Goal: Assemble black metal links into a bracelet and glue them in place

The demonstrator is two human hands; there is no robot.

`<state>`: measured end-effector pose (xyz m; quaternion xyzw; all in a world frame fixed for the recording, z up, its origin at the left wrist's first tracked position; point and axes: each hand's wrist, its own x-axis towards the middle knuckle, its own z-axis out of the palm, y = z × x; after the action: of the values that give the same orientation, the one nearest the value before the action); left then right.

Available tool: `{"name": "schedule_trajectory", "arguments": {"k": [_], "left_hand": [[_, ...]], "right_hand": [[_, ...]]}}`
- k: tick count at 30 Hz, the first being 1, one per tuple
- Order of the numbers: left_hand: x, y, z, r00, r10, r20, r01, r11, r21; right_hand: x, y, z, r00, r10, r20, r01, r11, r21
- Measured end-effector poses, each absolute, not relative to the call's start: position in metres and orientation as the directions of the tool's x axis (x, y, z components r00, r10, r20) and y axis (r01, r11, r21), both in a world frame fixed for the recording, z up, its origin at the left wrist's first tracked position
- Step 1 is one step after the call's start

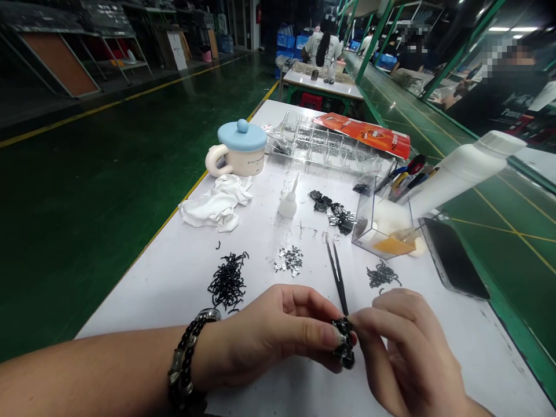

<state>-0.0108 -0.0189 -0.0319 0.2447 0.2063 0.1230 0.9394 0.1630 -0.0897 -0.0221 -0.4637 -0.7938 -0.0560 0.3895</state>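
My left hand pinches a small black mechanical part between thumb and fingers, low over the white table. My right hand is closed at the part's right side, thumb and index fingertips pressed together against it; anything between them is too small or hidden to make out. Black tweezers point away just beyond the part, their near end hidden behind my hands. A heap of black curved pieces lies left of my hands, small silvery pieces ahead, and thin dark pieces to the right.
A lidded mug, a white cloth and a small nozzle bottle stand farther back. Behind are a clear compartment tray and black parts. At right are a clear tool box, a white bottle and a phone.
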Motion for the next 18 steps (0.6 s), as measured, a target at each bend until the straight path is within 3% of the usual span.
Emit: {"name": "schedule_trajectory", "arguments": {"k": [7,14,18], "left_hand": [[-0.011,-0.0194,-0.0341,0.893,0.313,-0.324,-0.129,0.866,0.483],[-0.0107,-0.0184,-0.0336,0.893,0.311,-0.327,-0.122,0.864,0.488],[-0.0107,-0.018,-0.0336,0.895,0.311,-0.32,-0.127,0.865,0.485]], "right_hand": [[0.154,-0.0924,-0.0221,-0.098,0.764,0.638,0.738,0.486,-0.468],[0.1598,-0.0911,-0.0222,-0.216,0.758,0.615,0.712,0.553,-0.432],[0.1558,-0.0939,-0.0221,-0.09,0.797,0.598,0.697,0.479,-0.534]]}}
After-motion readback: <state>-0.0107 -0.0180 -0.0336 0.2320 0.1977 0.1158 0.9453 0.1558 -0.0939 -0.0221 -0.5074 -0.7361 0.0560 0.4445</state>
